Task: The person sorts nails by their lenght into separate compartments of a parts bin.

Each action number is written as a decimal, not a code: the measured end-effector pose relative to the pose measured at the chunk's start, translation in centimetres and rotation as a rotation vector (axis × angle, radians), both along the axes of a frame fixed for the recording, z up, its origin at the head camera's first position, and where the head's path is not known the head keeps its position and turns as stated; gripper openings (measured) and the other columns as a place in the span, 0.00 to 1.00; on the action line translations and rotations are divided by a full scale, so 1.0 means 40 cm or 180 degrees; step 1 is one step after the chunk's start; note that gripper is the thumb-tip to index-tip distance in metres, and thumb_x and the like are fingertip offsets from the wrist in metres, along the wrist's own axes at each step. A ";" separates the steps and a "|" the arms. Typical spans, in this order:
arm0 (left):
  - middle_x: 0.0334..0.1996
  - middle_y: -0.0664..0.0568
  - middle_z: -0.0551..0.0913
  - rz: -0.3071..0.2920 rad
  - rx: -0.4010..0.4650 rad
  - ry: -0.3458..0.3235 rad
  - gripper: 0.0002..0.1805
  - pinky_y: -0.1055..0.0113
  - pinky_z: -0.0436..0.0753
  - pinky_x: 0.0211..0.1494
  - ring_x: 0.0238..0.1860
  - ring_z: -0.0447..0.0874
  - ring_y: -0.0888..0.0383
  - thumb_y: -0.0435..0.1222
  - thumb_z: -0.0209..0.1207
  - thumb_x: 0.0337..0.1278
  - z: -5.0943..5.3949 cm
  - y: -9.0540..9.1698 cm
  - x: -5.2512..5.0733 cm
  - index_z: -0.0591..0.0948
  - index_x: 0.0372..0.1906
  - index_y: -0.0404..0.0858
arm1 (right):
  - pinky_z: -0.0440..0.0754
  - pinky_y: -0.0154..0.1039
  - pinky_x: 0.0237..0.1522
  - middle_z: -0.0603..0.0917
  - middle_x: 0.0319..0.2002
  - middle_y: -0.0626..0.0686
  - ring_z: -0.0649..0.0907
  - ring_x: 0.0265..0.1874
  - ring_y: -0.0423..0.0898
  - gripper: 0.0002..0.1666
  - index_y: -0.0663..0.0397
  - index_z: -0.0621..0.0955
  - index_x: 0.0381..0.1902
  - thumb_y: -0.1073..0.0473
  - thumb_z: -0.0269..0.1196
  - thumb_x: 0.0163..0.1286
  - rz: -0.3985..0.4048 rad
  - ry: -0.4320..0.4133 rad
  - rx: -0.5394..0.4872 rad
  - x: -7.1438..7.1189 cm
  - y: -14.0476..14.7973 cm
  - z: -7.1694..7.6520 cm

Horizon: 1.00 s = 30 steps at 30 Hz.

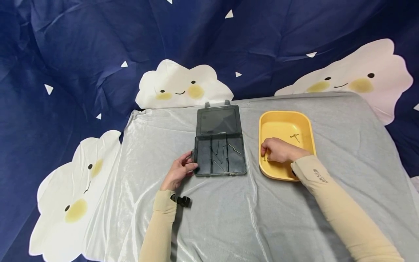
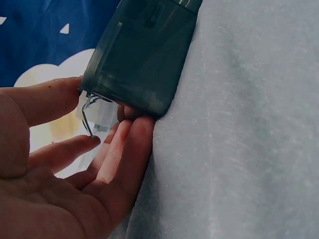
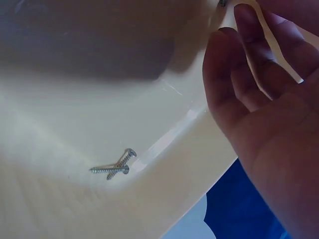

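A dark translucent divided box [image 1: 203, 156] lies with its lid [image 1: 218, 120] folded back. My left hand [image 1: 180, 169] grips its left side; in the left wrist view the thumb is on the upper edge and fingers touch the lower side. Several screws [image 1: 223, 154] lie in the middle compartment, others [image 1: 234, 149] in the right one. My right hand [image 1: 278, 150] is inside the yellow tray [image 1: 288, 115], fingers curled by its left wall. A screw [image 1: 264, 158] shows beside the fingertips; whether they pinch it is unclear. Two crossed screws [image 3: 117, 165] lie farther along the tray.
Grey cloth [image 1: 216, 211] covers the table beneath the box and tray, with some folds in it. Behind hangs a dark blue curtain [image 1: 196, 32] with smiling clouds. A black wrist strap [image 1: 180, 200] is on my left sleeve.
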<state>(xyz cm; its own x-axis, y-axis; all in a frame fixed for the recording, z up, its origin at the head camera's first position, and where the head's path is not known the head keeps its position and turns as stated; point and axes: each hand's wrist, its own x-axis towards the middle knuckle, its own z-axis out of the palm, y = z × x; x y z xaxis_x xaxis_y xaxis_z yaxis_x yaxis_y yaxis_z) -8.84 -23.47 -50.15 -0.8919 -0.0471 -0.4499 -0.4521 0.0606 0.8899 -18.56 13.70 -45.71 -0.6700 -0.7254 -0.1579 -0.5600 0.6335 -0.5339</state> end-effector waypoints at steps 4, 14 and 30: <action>0.57 0.41 0.76 0.0023 0.0020 0.0008 0.38 0.68 0.81 0.37 0.40 0.80 0.66 0.26 0.61 0.56 -0.001 0.000 0.000 0.63 0.72 0.42 | 0.70 0.37 0.34 0.81 0.25 0.51 0.73 0.26 0.43 0.13 0.57 0.82 0.26 0.76 0.60 0.40 -0.0042 -0.0097 0.0027 -0.003 -0.002 -0.004; 0.60 0.38 0.74 -0.0061 0.0022 -0.0001 0.39 0.67 0.80 0.40 0.40 0.82 0.63 0.29 0.62 0.57 -0.004 -0.003 0.000 0.62 0.73 0.42 | 0.71 0.36 0.33 0.79 0.22 0.47 0.73 0.25 0.43 0.12 0.57 0.82 0.25 0.75 0.62 0.41 -0.0155 -0.0273 0.0298 -0.002 -0.004 -0.008; 0.58 0.40 0.76 -0.0010 -0.0022 0.0010 0.38 0.67 0.80 0.38 0.39 0.81 0.65 0.27 0.61 0.56 -0.001 0.002 0.002 0.63 0.73 0.42 | 0.69 0.37 0.31 0.75 0.21 0.48 0.74 0.25 0.45 0.08 0.54 0.76 0.21 0.72 0.61 0.49 -0.0553 -0.0032 0.0435 -0.001 0.006 -0.011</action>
